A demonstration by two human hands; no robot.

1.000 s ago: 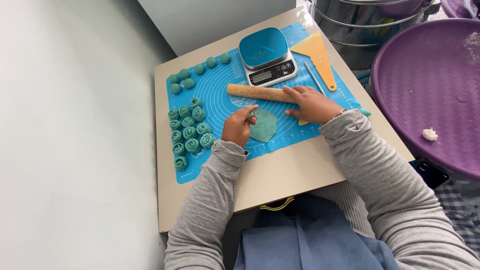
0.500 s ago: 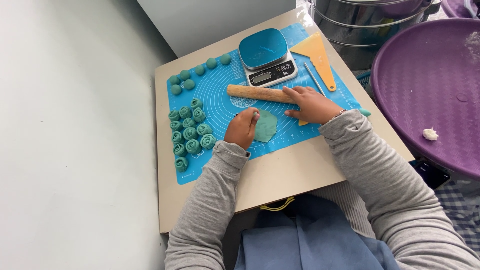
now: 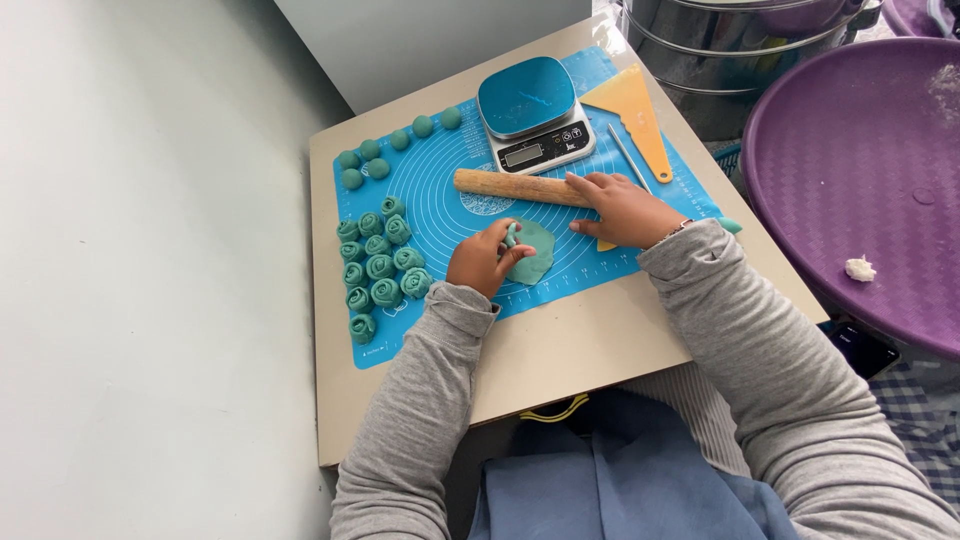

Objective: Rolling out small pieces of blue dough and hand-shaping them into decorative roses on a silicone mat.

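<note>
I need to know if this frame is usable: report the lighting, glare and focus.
Head view: soft, even daylight, only faint shadows under the hands; the mat and dough are sharp; mild glare on the steel pot and scale top; the left hand and right hand show no motion blur; slight wide-angle bend at the edges.

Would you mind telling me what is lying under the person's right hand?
The right hand rests on one end of the wooden rolling pin, which lies on the blue mat. A yellow edge peeks out beneath the wrist; what it belongs to is covered.
</note>
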